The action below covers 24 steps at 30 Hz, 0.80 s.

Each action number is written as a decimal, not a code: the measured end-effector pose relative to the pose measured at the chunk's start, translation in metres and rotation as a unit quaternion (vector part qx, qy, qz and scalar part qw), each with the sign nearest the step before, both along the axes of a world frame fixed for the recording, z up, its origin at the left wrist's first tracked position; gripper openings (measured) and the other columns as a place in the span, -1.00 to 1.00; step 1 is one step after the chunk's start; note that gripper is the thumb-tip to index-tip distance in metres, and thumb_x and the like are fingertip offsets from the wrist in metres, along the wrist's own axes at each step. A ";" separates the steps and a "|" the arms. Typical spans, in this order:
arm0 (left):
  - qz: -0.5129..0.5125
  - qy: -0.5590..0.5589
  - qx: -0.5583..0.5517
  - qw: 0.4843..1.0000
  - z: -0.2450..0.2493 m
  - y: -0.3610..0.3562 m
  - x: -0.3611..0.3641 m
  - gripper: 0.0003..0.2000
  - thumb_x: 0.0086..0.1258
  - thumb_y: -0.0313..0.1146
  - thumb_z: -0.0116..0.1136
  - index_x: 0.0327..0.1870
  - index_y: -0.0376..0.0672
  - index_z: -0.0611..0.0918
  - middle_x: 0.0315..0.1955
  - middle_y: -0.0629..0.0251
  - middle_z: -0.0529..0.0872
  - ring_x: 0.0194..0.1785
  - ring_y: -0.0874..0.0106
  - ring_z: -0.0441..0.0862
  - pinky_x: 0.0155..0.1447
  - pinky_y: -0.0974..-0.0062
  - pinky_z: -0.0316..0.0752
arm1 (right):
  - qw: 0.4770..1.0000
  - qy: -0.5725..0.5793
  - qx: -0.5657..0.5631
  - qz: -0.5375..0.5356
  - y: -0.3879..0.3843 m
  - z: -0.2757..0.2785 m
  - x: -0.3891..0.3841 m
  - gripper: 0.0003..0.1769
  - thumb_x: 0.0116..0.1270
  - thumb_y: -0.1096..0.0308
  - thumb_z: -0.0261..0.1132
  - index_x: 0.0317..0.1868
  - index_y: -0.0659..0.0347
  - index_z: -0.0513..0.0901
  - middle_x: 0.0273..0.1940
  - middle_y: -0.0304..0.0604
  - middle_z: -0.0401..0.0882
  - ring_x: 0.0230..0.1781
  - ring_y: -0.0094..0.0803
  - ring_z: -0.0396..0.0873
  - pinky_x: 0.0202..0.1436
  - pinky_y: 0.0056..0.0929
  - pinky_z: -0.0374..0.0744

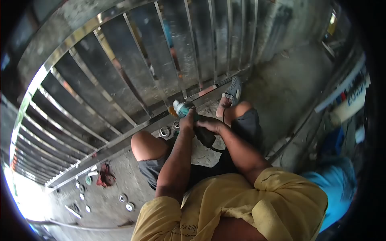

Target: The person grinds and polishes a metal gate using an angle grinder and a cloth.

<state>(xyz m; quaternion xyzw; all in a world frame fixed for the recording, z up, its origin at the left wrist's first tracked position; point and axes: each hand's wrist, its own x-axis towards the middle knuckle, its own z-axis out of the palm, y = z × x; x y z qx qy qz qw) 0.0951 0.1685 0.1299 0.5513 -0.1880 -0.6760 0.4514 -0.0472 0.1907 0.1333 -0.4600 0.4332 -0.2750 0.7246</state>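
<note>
An angle grinder (205, 139) with a teal front and a dark body is in both my hands, between my knees. My left hand (187, 120) is wrapped round its front part, close behind the head. Farther back, my right hand (211, 125) grips the dark body, and a black cord trails from the rear. The grinder's head, with an orange-brown disc (172, 111), is right at the lower rail of a shiny metal railing (132, 131). Several round discs (164, 131) lie on the ground beside my left knee.
The railing's upright bars curve across the far side, before a grey wall. On the concrete floor at the left lie a red cloth (105, 175), loose discs (123, 198) and small pieces. Blue fabric (335, 188) and a pale cylinder (353, 105) with lettering are at the right.
</note>
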 end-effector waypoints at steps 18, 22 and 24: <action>-0.079 -0.034 -0.013 0.996 -0.021 -0.030 -0.068 -0.27 0.11 -0.04 0.47 0.18 -0.49 0.60 0.07 0.00 0.70 0.04 0.20 0.70 0.14 0.28 0.54 | 0.983 -0.017 0.022 -0.180 0.019 -0.011 -0.036 -0.58 0.45 0.12 0.25 0.16 0.21 0.54 -0.19 -0.11 0.69 -0.31 -0.32 0.71 -0.24 -0.38 0.70; -0.077 -0.004 -0.049 0.996 -0.002 -0.029 -0.068 -0.29 0.08 -0.05 0.49 0.13 -0.47 0.60 -0.06 0.07 0.71 -0.11 0.22 0.70 0.00 0.22 0.58 | 0.973 -0.047 -0.028 -0.223 0.024 0.008 -0.030 -0.57 0.43 0.13 0.28 0.16 0.20 0.50 -0.22 -0.09 0.68 -0.36 -0.26 0.71 -0.28 -0.33 0.70; -0.079 0.033 -0.043 0.995 -0.001 -0.037 -0.065 -0.30 0.09 -0.03 0.49 0.11 -0.47 0.60 -0.08 0.07 0.71 -0.13 0.22 0.69 -0.01 0.22 0.57 | 0.974 -0.075 -0.003 -0.211 0.023 0.009 -0.031 -0.56 0.42 0.09 0.28 0.15 0.19 0.49 -0.22 -0.08 0.68 -0.36 -0.24 0.72 -0.29 -0.32 0.70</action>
